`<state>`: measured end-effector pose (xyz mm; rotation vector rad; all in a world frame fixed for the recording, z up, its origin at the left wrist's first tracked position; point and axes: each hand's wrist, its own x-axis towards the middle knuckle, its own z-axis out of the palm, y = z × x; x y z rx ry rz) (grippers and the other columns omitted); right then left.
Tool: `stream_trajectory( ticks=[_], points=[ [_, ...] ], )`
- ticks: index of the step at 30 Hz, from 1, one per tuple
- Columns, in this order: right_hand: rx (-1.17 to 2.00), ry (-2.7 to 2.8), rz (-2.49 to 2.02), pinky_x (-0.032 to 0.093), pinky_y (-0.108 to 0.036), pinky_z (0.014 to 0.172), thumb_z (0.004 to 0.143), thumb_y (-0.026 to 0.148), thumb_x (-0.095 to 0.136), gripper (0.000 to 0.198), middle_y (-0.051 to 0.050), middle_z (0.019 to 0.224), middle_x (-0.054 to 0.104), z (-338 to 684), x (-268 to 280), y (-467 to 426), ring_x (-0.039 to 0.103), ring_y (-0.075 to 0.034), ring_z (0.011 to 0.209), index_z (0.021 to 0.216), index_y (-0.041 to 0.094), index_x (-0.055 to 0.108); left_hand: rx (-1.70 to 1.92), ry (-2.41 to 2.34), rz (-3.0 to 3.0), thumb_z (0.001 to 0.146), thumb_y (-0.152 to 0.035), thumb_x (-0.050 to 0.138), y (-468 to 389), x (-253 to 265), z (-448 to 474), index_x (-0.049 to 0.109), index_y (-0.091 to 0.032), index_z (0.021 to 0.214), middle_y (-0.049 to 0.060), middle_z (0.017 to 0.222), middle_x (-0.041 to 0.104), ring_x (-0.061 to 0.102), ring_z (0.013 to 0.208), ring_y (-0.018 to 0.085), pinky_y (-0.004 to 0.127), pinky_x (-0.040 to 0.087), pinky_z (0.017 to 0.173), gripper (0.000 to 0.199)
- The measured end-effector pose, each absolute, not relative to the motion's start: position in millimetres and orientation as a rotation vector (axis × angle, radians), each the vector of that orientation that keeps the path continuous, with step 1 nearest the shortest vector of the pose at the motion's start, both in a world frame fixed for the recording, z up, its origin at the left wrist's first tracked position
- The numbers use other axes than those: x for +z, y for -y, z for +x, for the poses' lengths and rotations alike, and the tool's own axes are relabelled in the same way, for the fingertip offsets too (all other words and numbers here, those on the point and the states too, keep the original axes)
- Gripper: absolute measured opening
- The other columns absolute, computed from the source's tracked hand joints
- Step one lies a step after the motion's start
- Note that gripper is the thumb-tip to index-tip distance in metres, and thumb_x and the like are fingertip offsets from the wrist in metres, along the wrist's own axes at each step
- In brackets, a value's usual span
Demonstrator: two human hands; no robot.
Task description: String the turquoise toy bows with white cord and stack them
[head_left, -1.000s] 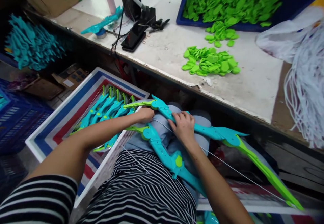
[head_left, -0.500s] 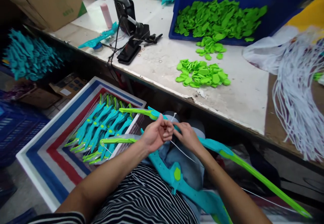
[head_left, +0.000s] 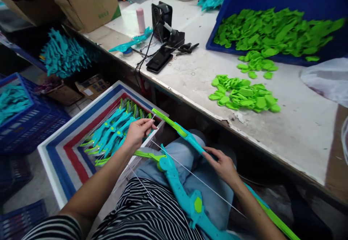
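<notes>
My left hand (head_left: pixel 137 133) pinches the end of a white string (head_left: pixel 191 173) beside the green tip of a toy bow (head_left: pixel 195 143). From there the string runs slanting down to the right, below the bow. Fingers of my right hand (head_left: pixel 225 167) are closed around the bow's teal middle, and the forearm hides part of its far limb. A second teal and green bow (head_left: pixel 178 187) lies across my lap, with a green hexagonal piece on its grip. Neither hand touches that one.
At my left stands a white-rimmed bin (head_left: pixel 51 167) with several finished-looking bows. The worktable (head_left: pixel 190 88) ahead carries loose green pieces (head_left: pixel 247 95), a tipped blue crate (head_left: pixel 217 26), a small fan (head_left: pixel 161 21) and a phone (head_left: pixel 159 63). A blue basket (head_left: pixel 29 113) holds teal parts.
My left hand has moved left with the string, from the bow's middle to near its green tip. The bow has shifted and tilted, and my right hand has moved right. The view has turned left.
</notes>
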<state>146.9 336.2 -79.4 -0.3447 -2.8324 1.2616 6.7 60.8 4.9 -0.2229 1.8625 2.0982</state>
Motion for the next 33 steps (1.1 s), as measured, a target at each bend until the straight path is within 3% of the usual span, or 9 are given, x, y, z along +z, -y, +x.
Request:
stream_trajectory(
  ticks=[15,29,33],
  points=[
    [1.286,2.824,-0.396,0.050,-0.032,0.057,0.076,0.067,0.051,0.052,-0.008,0.088,0.072,145,-79,-336,0.063,-0.022,0.066,0.092,0.023,0.074,2.042,-2.012,-0.204,0.060,-0.041,0.075,-60,-6,-19,0.069,-0.011,0.073,0.003,0.054,0.063,0.032,0.039,0.004,0.021,0.019,0.039,0.033],
    [1.300,2.831,-0.382,0.050,-0.033,0.057,0.076,0.066,0.051,0.051,-0.009,0.092,0.072,146,-77,-335,0.064,-0.023,0.069,0.093,0.023,0.073,2.012,-1.956,-0.019,0.061,-0.039,0.074,-62,-5,-28,0.063,-0.012,0.068,0.004,0.057,0.065,0.037,0.040,0.005,0.021,0.022,0.040,0.030],
    [1.283,2.834,-0.361,0.050,-0.033,0.058,0.078,0.066,0.050,0.052,-0.009,0.093,0.072,147,-78,-332,0.064,-0.023,0.071,0.094,0.022,0.073,2.036,-1.906,-0.036,0.063,-0.037,0.075,-63,-4,-31,0.058,-0.013,0.083,0.002,0.057,0.066,0.038,0.038,0.005,0.019,0.022,0.040,0.036]
  ],
)
